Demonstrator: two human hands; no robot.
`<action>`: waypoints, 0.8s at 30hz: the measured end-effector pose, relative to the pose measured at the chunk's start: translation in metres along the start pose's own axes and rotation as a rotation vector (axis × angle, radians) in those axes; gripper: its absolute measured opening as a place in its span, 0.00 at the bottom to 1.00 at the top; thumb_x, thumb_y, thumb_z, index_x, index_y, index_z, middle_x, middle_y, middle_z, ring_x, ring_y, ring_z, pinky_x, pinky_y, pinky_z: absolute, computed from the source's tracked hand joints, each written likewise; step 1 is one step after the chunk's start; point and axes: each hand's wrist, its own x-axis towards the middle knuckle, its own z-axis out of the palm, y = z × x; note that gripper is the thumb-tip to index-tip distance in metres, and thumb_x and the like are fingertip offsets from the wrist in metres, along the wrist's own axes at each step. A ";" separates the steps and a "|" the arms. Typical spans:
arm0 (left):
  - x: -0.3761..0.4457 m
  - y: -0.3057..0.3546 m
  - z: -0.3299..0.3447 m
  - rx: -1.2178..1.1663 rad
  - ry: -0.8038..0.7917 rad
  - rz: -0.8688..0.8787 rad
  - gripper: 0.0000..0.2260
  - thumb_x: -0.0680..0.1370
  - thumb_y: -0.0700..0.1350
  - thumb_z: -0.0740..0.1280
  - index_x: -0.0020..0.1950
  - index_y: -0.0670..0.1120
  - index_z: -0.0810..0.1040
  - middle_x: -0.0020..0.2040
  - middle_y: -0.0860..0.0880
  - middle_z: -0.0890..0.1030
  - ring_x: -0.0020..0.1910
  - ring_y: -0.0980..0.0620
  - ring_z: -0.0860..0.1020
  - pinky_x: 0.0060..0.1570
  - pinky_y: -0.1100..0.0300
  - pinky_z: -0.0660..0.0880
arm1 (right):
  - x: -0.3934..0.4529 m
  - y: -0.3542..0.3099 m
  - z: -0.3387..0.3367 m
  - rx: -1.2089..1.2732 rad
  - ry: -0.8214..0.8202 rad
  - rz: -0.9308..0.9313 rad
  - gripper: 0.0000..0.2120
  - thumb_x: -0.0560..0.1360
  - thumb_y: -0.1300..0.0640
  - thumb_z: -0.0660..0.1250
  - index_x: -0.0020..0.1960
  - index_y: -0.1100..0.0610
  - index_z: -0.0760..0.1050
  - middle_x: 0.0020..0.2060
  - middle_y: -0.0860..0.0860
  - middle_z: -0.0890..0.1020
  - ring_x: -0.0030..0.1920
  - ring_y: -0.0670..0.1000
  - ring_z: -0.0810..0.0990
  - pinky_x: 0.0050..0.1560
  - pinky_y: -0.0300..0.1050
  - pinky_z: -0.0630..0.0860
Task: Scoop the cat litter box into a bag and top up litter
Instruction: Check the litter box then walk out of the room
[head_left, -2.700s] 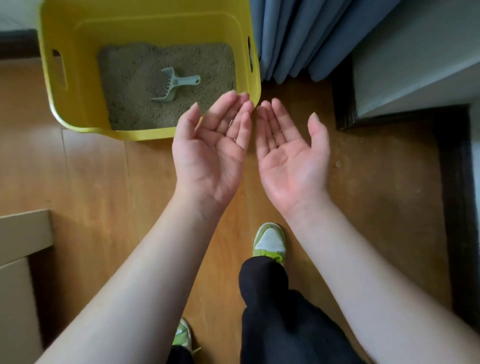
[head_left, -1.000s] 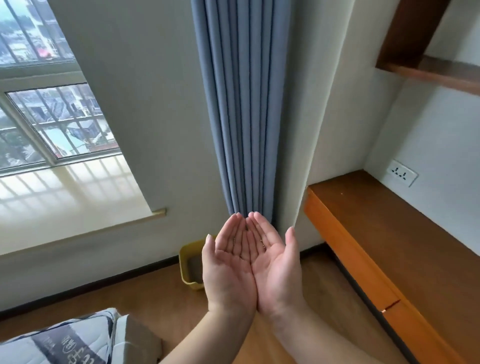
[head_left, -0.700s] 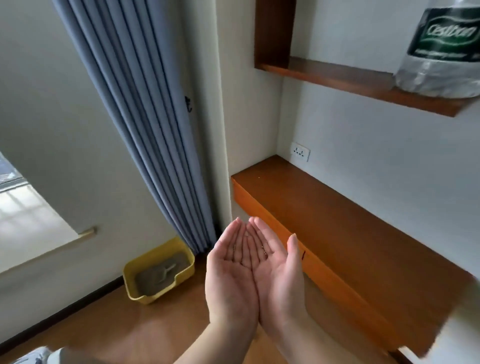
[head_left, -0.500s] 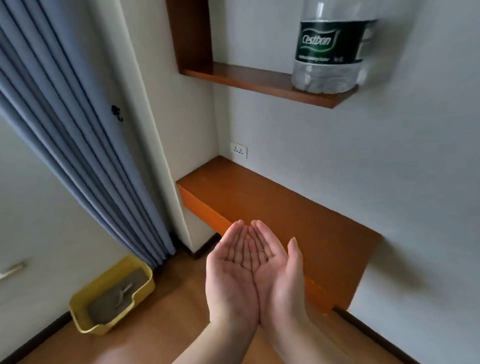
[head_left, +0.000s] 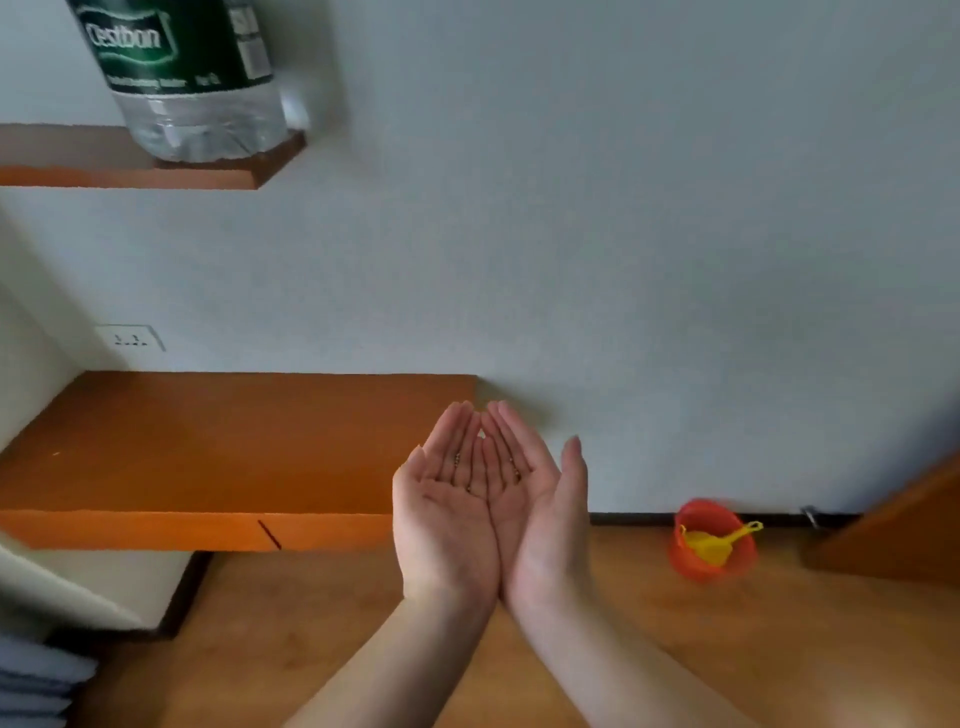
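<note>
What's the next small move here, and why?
Probably step toward the orange bucket holding a yellow scoop by the wall. Left hand and right hand are cupped together, open, holding no tool, and no litter box is in view.

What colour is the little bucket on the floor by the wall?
Orange-red bucket, with a yellow scoop inside; the head view shows it.

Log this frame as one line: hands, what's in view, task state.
left hand: open, cupped | right hand: open, cupped, edges touching | small dark grains on palms | orange bucket with yellow scoop on floor | scooping: not begun
</note>
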 end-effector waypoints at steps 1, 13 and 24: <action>0.001 -0.011 0.001 0.006 -0.016 -0.043 0.21 0.84 0.49 0.51 0.64 0.40 0.78 0.59 0.42 0.82 0.62 0.44 0.79 0.70 0.48 0.67 | -0.003 -0.007 -0.009 0.002 0.035 -0.032 0.31 0.79 0.37 0.46 0.63 0.56 0.77 0.59 0.53 0.81 0.61 0.53 0.79 0.68 0.52 0.67; -0.060 -0.166 0.040 0.146 -0.183 -0.470 0.18 0.81 0.47 0.56 0.63 0.39 0.78 0.60 0.42 0.82 0.57 0.47 0.82 0.62 0.54 0.73 | -0.070 -0.113 -0.126 0.286 0.365 -0.420 0.29 0.80 0.41 0.50 0.62 0.62 0.76 0.58 0.57 0.81 0.61 0.53 0.79 0.67 0.49 0.69; -0.157 -0.360 0.082 0.274 -0.228 -0.677 0.15 0.80 0.45 0.61 0.60 0.40 0.80 0.57 0.43 0.84 0.54 0.48 0.83 0.56 0.55 0.75 | -0.156 -0.239 -0.288 0.322 0.442 -0.580 0.30 0.80 0.39 0.48 0.66 0.59 0.73 0.62 0.55 0.79 0.65 0.54 0.75 0.73 0.54 0.62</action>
